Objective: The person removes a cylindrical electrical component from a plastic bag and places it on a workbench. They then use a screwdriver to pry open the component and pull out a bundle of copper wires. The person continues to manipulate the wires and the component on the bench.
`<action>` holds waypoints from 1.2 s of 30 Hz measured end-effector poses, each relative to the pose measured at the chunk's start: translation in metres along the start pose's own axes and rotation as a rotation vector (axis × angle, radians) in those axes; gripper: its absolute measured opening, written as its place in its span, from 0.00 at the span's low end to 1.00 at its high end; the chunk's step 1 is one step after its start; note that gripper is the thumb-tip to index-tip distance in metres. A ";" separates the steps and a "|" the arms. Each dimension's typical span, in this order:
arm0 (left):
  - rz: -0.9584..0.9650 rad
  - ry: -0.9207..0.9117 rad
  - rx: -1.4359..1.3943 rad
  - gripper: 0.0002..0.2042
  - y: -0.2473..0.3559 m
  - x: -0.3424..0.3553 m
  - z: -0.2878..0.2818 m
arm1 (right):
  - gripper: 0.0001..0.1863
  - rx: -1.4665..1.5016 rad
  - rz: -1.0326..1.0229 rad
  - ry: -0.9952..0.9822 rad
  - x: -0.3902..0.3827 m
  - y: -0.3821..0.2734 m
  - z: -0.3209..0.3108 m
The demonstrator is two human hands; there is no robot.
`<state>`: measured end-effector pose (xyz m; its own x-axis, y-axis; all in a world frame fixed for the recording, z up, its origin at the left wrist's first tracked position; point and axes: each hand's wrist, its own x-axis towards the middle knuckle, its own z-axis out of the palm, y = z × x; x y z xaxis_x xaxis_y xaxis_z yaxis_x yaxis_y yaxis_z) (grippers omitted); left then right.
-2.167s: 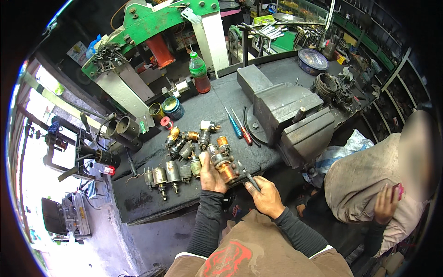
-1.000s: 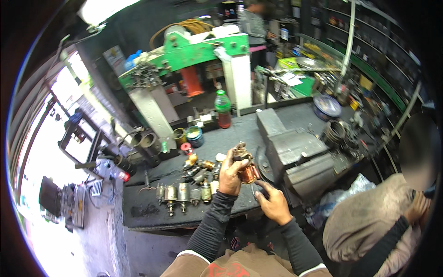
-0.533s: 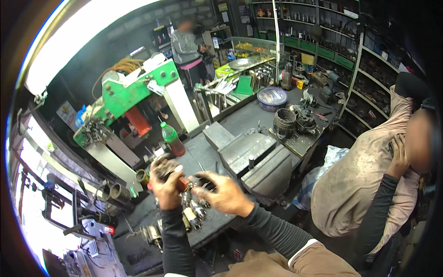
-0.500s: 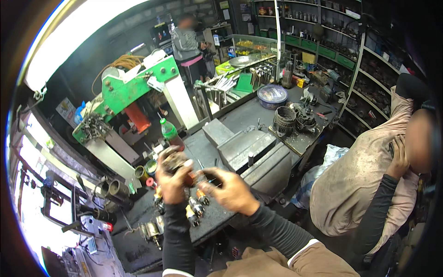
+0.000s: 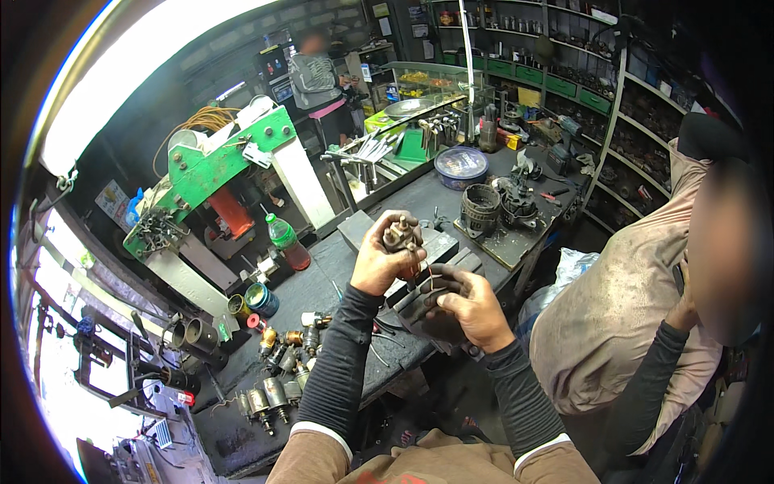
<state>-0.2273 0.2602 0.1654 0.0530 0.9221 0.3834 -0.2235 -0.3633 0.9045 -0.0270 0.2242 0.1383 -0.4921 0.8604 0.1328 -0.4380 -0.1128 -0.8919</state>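
My left hand (image 5: 380, 260) is closed around a dirty cylindrical metal part (image 5: 401, 234) with bolt-like terminals on top, raised over the bench vise (image 5: 447, 257). My right hand (image 5: 473, 307) is just below and to the right of it, fingers curled, pinching at a thin wire (image 5: 431, 278) that hangs from the part. On the bench to the left lie several similar cylindrical solenoid parts (image 5: 274, 394), some copper-coloured. Some thin rods or hoses, partly hidden by my left arm, lie between them and the vise.
A green press frame (image 5: 226, 153), bottle (image 5: 289, 240) and cans (image 5: 260, 298) line the bench's back. Right are housings (image 5: 480, 211) and a round tin (image 5: 461, 168). A person (image 5: 613, 323) sits close at my right beside a sack (image 5: 564, 270); another (image 5: 314, 85) stands behind.
Both hands have moved right and up with the part, from above the loose parts to over the vise. The part now points its terminals upward. The person at right has shifted slightly.
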 end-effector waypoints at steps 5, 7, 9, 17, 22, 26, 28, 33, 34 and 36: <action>-0.113 -0.028 0.189 0.25 -0.010 -0.020 -0.003 | 0.16 0.202 0.218 0.050 0.008 0.000 -0.006; -0.059 -0.005 0.298 0.26 -0.015 -0.027 -0.015 | 0.11 0.190 0.233 0.048 0.016 0.011 0.001; 0.006 -0.054 0.343 0.30 -0.021 -0.023 -0.010 | 0.09 0.150 0.264 0.070 0.018 0.008 0.001; -0.015 0.417 0.617 0.47 -0.023 -0.102 -0.011 | 0.06 -0.333 0.030 0.096 0.003 0.038 -0.013; -0.094 0.733 0.596 0.26 -0.020 -0.177 0.015 | 0.03 -0.564 -0.010 0.057 -0.046 0.061 -0.018; 0.145 0.498 1.053 0.22 -0.005 -0.180 0.059 | 0.04 -0.615 0.074 0.107 -0.107 0.062 -0.029; 0.241 0.298 1.167 0.28 -0.004 -0.173 0.072 | 0.05 -0.669 0.043 0.140 -0.141 0.067 -0.034; 0.382 -0.188 1.630 0.31 -0.016 -0.166 0.064 | 0.05 -0.816 0.104 0.120 -0.236 0.055 -0.020; 0.405 -0.242 1.664 0.27 -0.020 -0.167 0.057 | 0.05 -0.826 0.105 0.112 -0.259 0.060 -0.018; 0.435 -0.362 1.669 0.23 -0.020 -0.173 0.053 | 0.06 -0.728 0.205 0.147 -0.311 0.068 -0.014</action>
<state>-0.1802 0.1010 0.0914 0.5108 0.7410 0.4359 0.8526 -0.5018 -0.1459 0.1071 -0.0443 0.0299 -0.3828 0.9204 -0.0796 0.2822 0.0344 -0.9588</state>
